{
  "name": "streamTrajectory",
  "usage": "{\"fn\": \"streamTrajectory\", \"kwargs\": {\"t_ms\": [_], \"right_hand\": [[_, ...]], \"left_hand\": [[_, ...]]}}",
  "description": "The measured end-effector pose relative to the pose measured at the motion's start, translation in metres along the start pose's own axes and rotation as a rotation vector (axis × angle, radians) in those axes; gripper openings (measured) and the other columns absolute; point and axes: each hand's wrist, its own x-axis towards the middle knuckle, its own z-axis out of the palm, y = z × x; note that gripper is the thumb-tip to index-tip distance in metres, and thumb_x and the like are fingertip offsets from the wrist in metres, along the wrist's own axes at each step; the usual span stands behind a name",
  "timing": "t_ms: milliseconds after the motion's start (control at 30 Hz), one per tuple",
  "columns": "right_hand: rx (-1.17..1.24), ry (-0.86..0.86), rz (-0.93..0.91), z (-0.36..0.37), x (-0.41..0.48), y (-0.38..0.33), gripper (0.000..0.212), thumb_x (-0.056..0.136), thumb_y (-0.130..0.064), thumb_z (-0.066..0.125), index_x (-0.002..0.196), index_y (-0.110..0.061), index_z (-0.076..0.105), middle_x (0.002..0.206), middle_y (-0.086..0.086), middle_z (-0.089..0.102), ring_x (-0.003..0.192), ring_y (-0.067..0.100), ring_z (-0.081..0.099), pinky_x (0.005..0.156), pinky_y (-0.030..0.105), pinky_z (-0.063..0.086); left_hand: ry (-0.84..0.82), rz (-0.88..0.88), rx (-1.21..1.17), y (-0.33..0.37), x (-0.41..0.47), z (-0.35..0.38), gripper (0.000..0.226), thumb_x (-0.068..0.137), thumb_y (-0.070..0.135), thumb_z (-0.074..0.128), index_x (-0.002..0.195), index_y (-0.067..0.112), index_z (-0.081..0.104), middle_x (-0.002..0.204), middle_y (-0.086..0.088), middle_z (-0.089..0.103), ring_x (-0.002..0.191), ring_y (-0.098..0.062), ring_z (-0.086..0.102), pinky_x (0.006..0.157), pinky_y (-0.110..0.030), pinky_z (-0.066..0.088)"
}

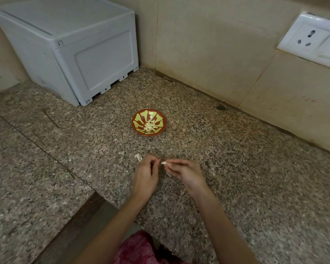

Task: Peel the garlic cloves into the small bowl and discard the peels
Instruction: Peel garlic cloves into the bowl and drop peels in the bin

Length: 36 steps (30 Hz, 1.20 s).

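I see the right hand (pixel 185 174) pinching a garlic clove (pixel 163 162); left hand (pixel 146 174) curled at its nine o'clock, grasp unclear; small bowl (pixel 136 123) at twelve o'clock.

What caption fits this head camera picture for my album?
The right hand pinches a clove beside the left hand, before a bowl of peeled cloves.

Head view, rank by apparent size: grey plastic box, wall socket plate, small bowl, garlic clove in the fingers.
1. grey plastic box
2. wall socket plate, though the frame edge cuts it off
3. small bowl
4. garlic clove, pinched by the right hand
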Motion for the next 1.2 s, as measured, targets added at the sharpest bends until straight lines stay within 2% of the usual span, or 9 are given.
{"fn": "streamTrajectory", "kwargs": {"t_ms": [233, 400, 533, 733, 833, 933, 1033, 1133, 1200], "right_hand": [[-0.003, -0.019, 0.007, -0.002, -0.001, -0.003, 0.017, 0.081, 0.012, 0.069, 0.092, 0.002, 0.076, 0.1, 0.017, 0.075, 0.092, 0.027, 0.073, 0.076, 0.026, 0.059], [-0.152, 0.11, -0.064, 0.006, -0.001, -0.004, 0.016, 0.084, 0.006, 0.07, 0.091, -0.006, 0.077, 0.088, 0.007, 0.077, 0.082, 0.019, 0.074, 0.076, 0.026, 0.059], [-0.119, 0.085, -0.075, 0.005, -0.004, -0.005, 0.016, 0.083, 0.009, 0.069, 0.091, -0.003, 0.076, 0.089, 0.009, 0.077, 0.081, 0.019, 0.074, 0.073, 0.025, 0.058], [-0.13, 0.097, -0.131, 0.001, -0.005, -0.003, 0.017, 0.083, 0.01, 0.069, 0.092, -0.002, 0.076, 0.092, 0.01, 0.077, 0.087, 0.024, 0.074, 0.072, 0.023, 0.059], [-0.152, 0.096, -0.159, -0.002, -0.008, -0.003, 0.019, 0.082, 0.01, 0.07, 0.093, -0.005, 0.076, 0.092, 0.007, 0.077, 0.086, 0.019, 0.074, 0.072, 0.022, 0.058], [-0.214, 0.083, -0.198, -0.008, -0.009, -0.001, 0.02, 0.081, 0.009, 0.071, 0.095, -0.005, 0.077, 0.092, 0.002, 0.077, 0.087, 0.016, 0.073, 0.077, 0.024, 0.058], [-0.244, 0.065, -0.19, -0.014, -0.01, -0.002, 0.022, 0.08, 0.009, 0.072, 0.094, -0.007, 0.076, 0.092, 0.004, 0.077, 0.089, 0.018, 0.073, 0.081, 0.027, 0.059], [-0.288, 0.05, -0.201, -0.016, -0.01, -0.004, 0.023, 0.079, 0.008, 0.073, 0.089, -0.013, 0.075, 0.088, 0.004, 0.077, 0.086, 0.019, 0.074, 0.082, 0.029, 0.059], [-0.296, 0.031, -0.21, -0.015, -0.009, -0.004, 0.022, 0.079, 0.009, 0.073, 0.089, -0.011, 0.074, 0.087, 0.006, 0.077, 0.085, 0.021, 0.074, 0.082, 0.03, 0.059]], "left_hand": [[0.003, -0.104, -0.056, 0.006, -0.001, 0.002, 0.011, 0.098, 0.008, 0.049, 0.092, 0.01, 0.057, 0.074, -0.002, 0.059, 0.059, -0.008, 0.049, 0.052, -0.018, 0.038], [0.058, -0.038, 0.024, 0.012, -0.003, 0.005, 0.007, 0.097, 0.005, 0.052, 0.092, 0.004, 0.057, 0.076, 0.0, 0.054, 0.063, -0.002, 0.046, 0.057, -0.01, 0.038], [0.076, -0.105, 0.004, 0.0, 0.001, 0.0, 0.009, 0.098, 0.008, 0.051, 0.092, 0.007, 0.057, 0.077, -0.002, 0.057, 0.063, -0.01, 0.049, 0.056, -0.02, 0.033], [0.011, -0.019, 0.076, -0.001, -0.001, -0.006, 0.007, 0.094, 0.007, 0.058, 0.09, 0.008, 0.065, 0.073, 0.007, 0.057, 0.063, 0.003, 0.05, 0.057, -0.008, 0.038], [-0.02, -0.024, 0.073, -0.004, -0.003, -0.003, 0.008, 0.092, 0.008, 0.062, 0.096, 0.009, 0.069, 0.08, 0.004, 0.067, 0.066, 0.004, 0.057, 0.058, -0.006, 0.041], [-0.02, -0.036, 0.03, -0.004, -0.005, -0.003, 0.013, 0.088, 0.006, 0.066, 0.098, 0.013, 0.07, 0.09, 0.006, 0.071, 0.076, 0.006, 0.061, 0.067, -0.004, 0.046], [-0.029, 0.058, 0.027, -0.003, -0.005, -0.004, 0.022, 0.085, 0.002, 0.069, 0.103, 0.015, 0.072, 0.099, 0.008, 0.07, 0.081, 0.002, 0.064, 0.077, -0.01, 0.051], [-0.055, 0.183, 0.102, 0.002, -0.006, -0.005, 0.033, 0.084, 0.003, 0.071, 0.114, 0.014, 0.07, 0.107, 0.008, 0.067, 0.083, 0.0, 0.062, 0.08, -0.002, 0.044], [-0.066, 0.261, 0.122, 0.005, -0.006, -0.003, 0.032, 0.082, 0.002, 0.072, 0.113, 0.012, 0.07, 0.104, 0.001, 0.07, 0.082, -0.002, 0.062, 0.081, 0.001, 0.042]]}}
